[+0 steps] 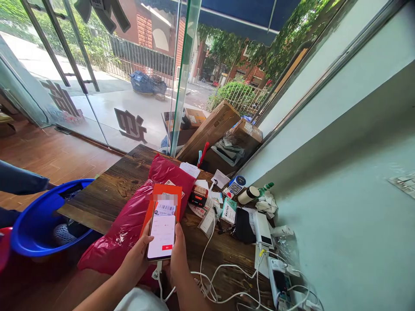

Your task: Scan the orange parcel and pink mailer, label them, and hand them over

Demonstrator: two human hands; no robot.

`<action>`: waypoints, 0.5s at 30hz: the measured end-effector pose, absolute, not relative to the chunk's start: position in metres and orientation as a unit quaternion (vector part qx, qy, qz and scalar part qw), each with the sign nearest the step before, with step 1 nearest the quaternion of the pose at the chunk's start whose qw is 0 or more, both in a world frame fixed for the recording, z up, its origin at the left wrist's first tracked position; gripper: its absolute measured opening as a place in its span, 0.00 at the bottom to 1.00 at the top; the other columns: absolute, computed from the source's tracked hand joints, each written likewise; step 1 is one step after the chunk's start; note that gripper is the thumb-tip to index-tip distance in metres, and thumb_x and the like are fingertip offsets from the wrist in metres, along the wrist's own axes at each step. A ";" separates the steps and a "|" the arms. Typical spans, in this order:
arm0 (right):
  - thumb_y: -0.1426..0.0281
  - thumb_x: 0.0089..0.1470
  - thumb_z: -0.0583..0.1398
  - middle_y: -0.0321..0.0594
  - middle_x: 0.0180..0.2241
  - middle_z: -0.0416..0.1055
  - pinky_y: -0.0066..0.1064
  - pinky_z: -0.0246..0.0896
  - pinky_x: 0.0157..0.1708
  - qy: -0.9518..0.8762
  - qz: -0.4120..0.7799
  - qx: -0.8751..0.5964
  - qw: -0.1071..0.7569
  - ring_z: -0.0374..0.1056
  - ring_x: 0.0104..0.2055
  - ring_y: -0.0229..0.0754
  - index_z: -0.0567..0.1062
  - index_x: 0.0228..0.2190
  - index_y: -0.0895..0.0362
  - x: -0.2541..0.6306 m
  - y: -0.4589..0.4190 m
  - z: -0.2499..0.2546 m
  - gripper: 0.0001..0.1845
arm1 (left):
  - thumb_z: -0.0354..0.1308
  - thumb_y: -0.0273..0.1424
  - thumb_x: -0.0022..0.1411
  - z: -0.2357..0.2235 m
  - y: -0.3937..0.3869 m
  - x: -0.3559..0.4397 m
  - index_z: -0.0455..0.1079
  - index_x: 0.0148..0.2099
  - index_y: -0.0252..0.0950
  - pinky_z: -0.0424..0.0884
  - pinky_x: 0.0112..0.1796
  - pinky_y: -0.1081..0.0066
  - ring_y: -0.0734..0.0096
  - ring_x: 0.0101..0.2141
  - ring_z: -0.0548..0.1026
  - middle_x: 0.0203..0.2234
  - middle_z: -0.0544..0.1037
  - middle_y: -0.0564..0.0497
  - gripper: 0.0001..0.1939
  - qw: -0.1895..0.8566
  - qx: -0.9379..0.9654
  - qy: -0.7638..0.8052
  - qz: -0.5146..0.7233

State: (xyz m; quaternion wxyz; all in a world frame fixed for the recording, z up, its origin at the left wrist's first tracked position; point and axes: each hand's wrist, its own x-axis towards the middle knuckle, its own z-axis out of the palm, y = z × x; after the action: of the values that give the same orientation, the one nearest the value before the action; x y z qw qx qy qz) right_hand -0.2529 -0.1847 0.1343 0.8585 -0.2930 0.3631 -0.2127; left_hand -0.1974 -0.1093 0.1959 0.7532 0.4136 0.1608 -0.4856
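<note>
Both my hands hold a smartphone (160, 235), its screen lit with a barcode picture at the top and a red button low down. My left hand (145, 242) grips its left edge, the thumb lying over the glass. Along the right edge wraps my right hand (178, 246), the fingers beneath the phone hidden. A white charging cable (159, 276) is plugged into the bottom end. Just behind the phone shows an orange envelope (177, 192), which lies on a shiny crimson plastic parcel (121, 224).
The dark wooden table (123, 177) carries a black-and-orange box (198, 196), a teal-and-white box (229, 210), a black pouch (244, 225) and tangled white cables (223, 265). A blue tub (32, 229) stands left, beside a person's leg (19, 177). Cardboard boxes (210, 129) lean behind the glass.
</note>
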 end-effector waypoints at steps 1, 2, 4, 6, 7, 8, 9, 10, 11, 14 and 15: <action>0.44 0.41 0.66 0.44 0.47 0.78 0.44 0.68 0.54 0.360 -0.214 -0.289 0.861 0.71 0.54 0.53 0.73 0.44 0.55 -0.253 -0.184 0.135 0.35 | 0.65 0.33 0.37 0.195 -0.109 -0.197 0.38 0.70 0.51 0.73 0.48 0.58 0.46 0.55 0.69 0.58 0.71 0.49 0.60 0.753 0.415 0.160 -0.485; 0.44 0.41 0.66 0.44 0.47 0.78 0.44 0.67 0.55 0.354 -0.214 -0.288 0.864 0.71 0.54 0.52 0.73 0.44 0.55 -0.253 -0.184 0.136 0.35 | 0.65 0.33 0.38 0.194 -0.109 -0.197 0.39 0.70 0.51 0.73 0.47 0.58 0.46 0.55 0.70 0.57 0.72 0.49 0.59 0.752 0.418 0.159 -0.484; 0.43 0.41 0.65 0.44 0.48 0.78 0.45 0.65 0.57 0.341 -0.213 -0.295 0.867 0.71 0.54 0.53 0.73 0.43 0.54 -0.254 -0.184 0.139 0.35 | 0.63 0.33 0.42 0.189 -0.107 -0.197 0.41 0.69 0.51 0.74 0.46 0.57 0.46 0.53 0.71 0.55 0.73 0.49 0.55 0.750 0.423 0.144 -0.489; 0.42 0.40 0.65 0.44 0.47 0.78 0.47 0.65 0.57 0.336 -0.211 -0.309 0.864 0.71 0.54 0.54 0.73 0.42 0.54 -0.253 -0.184 0.143 0.35 | 0.61 0.33 0.46 0.183 -0.105 -0.197 0.43 0.69 0.51 0.75 0.45 0.56 0.46 0.51 0.73 0.53 0.75 0.48 0.51 0.745 0.426 0.122 -0.498; 0.41 0.40 0.65 0.44 0.47 0.78 0.48 0.66 0.57 0.338 -0.211 -0.314 0.862 0.71 0.54 0.55 0.73 0.42 0.54 -0.253 -0.184 0.144 0.35 | 0.60 0.33 0.48 0.181 -0.104 -0.196 0.43 0.69 0.51 0.75 0.44 0.55 0.47 0.51 0.74 0.52 0.75 0.48 0.49 0.745 0.425 0.114 -0.502; 0.41 0.41 0.65 0.44 0.47 0.78 0.48 0.66 0.56 0.341 -0.210 -0.317 0.860 0.71 0.54 0.55 0.73 0.43 0.54 -0.253 -0.185 0.144 0.35 | 0.60 0.33 0.49 0.180 -0.103 -0.196 0.43 0.70 0.52 0.76 0.44 0.55 0.47 0.50 0.74 0.52 0.75 0.48 0.49 0.745 0.424 0.110 -0.503; 0.42 0.41 0.64 0.44 0.47 0.78 0.48 0.67 0.55 0.345 -0.211 -0.320 0.857 0.71 0.54 0.55 0.73 0.43 0.54 -0.253 -0.185 0.144 0.36 | 0.60 0.33 0.49 0.179 -0.103 -0.196 0.42 0.70 0.51 0.76 0.43 0.56 0.47 0.50 0.74 0.51 0.76 0.48 0.49 0.746 0.423 0.110 -0.502; 0.42 0.41 0.64 0.45 0.48 0.78 0.47 0.68 0.54 0.349 -0.209 -0.323 0.855 0.71 0.54 0.54 0.73 0.44 0.54 -0.253 -0.186 0.143 0.36 | 0.60 0.33 0.49 0.178 -0.103 -0.196 0.42 0.70 0.51 0.76 0.43 0.56 0.47 0.50 0.74 0.51 0.76 0.48 0.49 0.747 0.422 0.112 -0.501; 0.42 0.42 0.64 0.45 0.48 0.78 0.46 0.69 0.53 0.353 -0.206 -0.326 0.853 0.71 0.55 0.54 0.72 0.44 0.54 -0.254 -0.187 0.142 0.36 | 0.60 0.33 0.48 0.178 -0.103 -0.196 0.41 0.70 0.51 0.76 0.43 0.56 0.47 0.50 0.74 0.51 0.76 0.47 0.50 0.747 0.422 0.114 -0.501; 0.42 0.40 0.64 0.46 0.48 0.78 0.44 0.71 0.52 0.361 -0.199 -0.330 0.849 0.70 0.55 0.55 0.72 0.44 0.54 -0.254 -0.188 0.138 0.37 | 0.62 0.33 0.47 0.180 -0.103 -0.196 0.39 0.70 0.50 0.77 0.41 0.57 0.46 0.50 0.74 0.51 0.76 0.47 0.53 0.747 0.427 0.115 -0.496; 0.41 0.38 0.65 0.46 0.48 0.78 0.44 0.70 0.52 0.364 -0.199 -0.328 0.849 0.70 0.55 0.55 0.72 0.43 0.54 -0.254 -0.188 0.137 0.37 | 0.62 0.33 0.46 0.181 -0.104 -0.197 0.39 0.70 0.50 0.77 0.41 0.57 0.46 0.50 0.73 0.51 0.76 0.46 0.53 0.746 0.429 0.116 -0.495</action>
State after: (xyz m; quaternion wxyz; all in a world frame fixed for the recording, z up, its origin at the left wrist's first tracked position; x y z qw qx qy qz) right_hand -0.2537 -0.1882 0.1368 0.8485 -0.3281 0.3644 -0.1989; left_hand -0.1965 -0.1038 0.1810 0.7463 0.4293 0.1164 -0.4952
